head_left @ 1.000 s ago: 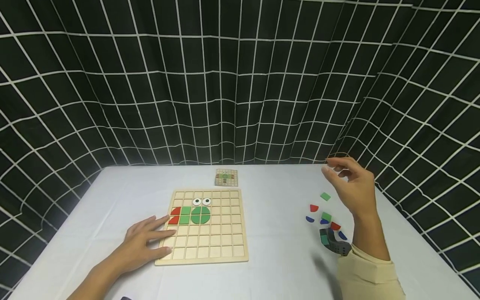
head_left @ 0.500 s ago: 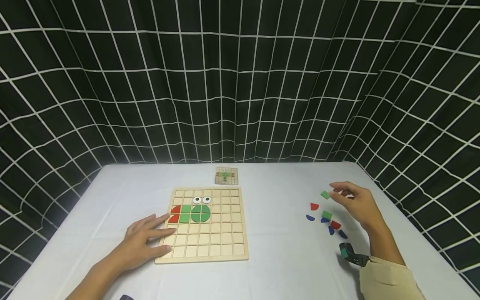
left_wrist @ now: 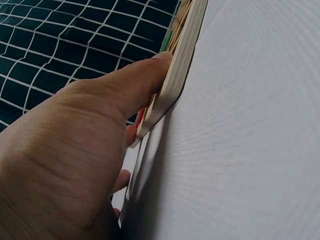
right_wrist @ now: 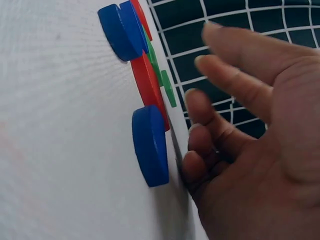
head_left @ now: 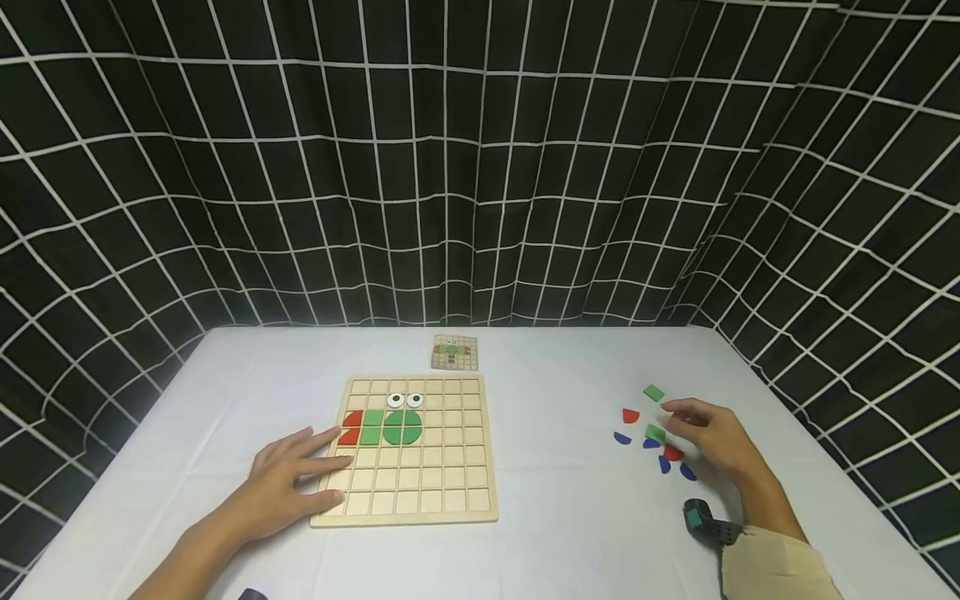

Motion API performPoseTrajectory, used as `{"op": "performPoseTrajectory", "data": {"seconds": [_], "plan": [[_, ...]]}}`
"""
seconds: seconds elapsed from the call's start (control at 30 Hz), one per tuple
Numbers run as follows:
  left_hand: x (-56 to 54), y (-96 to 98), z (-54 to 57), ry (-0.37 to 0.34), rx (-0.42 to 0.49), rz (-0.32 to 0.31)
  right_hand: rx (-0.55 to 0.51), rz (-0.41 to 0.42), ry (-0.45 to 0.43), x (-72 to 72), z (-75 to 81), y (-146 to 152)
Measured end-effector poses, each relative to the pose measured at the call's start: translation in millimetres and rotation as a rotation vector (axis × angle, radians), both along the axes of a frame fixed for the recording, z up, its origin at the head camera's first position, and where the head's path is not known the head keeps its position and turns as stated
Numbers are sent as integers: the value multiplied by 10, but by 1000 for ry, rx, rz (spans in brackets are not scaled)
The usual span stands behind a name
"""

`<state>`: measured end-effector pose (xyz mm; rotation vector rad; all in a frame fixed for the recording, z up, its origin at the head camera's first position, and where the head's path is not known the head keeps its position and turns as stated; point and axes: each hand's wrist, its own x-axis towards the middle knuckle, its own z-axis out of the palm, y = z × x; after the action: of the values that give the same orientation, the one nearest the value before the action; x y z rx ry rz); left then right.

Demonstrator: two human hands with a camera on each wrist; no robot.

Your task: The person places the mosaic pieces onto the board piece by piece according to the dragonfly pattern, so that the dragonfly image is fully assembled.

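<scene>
My left hand (head_left: pixel 281 483) rests with spread fingers on the left edge of a wooden grid board (head_left: pixel 435 481). On the board are red pieces (head_left: pixel 350 435), green squares (head_left: pixel 371 427), a green circle of quarter pieces (head_left: pixel 402 427) and two eye pieces (head_left: pixel 415 401). My right hand (head_left: pixel 712 439) hovers beside the loose pieces, thumb and forefinger apart, holding nothing. Nearest it are a green square (head_left: pixel 656 432) and a red piece (head_left: pixel 673 453). In the right wrist view a blue half-round piece (right_wrist: pixel 150 145) lies left of the fingers.
Farther back lies another green square (head_left: pixel 653 392), with a red piece (head_left: pixel 631 415) and a blue piece (head_left: pixel 622 437) to its left. A small pattern card (head_left: pixel 454 352) lies behind the board. Gridded dark curtains surround the white table (head_left: pixel 555 500).
My right hand has come down from above the table's back right and drawn nearer to the loose pieces. My left hand has stayed on the board.
</scene>
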<state>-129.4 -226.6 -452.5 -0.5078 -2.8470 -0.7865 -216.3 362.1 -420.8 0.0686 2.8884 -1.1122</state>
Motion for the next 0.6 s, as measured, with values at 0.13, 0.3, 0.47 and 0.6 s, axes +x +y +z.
{"op": "performPoseTrajectory", "data": {"seconds": [0.13, 0.3, 0.47, 0.6], "plan": [[-5, -6, 10, -12, -8, 5, 60, 41, 16, 11, -50, 6], [-19, -13, 3, -36, -9, 11, 111, 77, 2, 11, -78, -2], [-29, -10, -12, -43, -7, 15, 176, 89, 8, -4, -90, -23], [-29, -2, -19, -48, -3, 19, 197, 60, -5, -10, -100, -29]]}}
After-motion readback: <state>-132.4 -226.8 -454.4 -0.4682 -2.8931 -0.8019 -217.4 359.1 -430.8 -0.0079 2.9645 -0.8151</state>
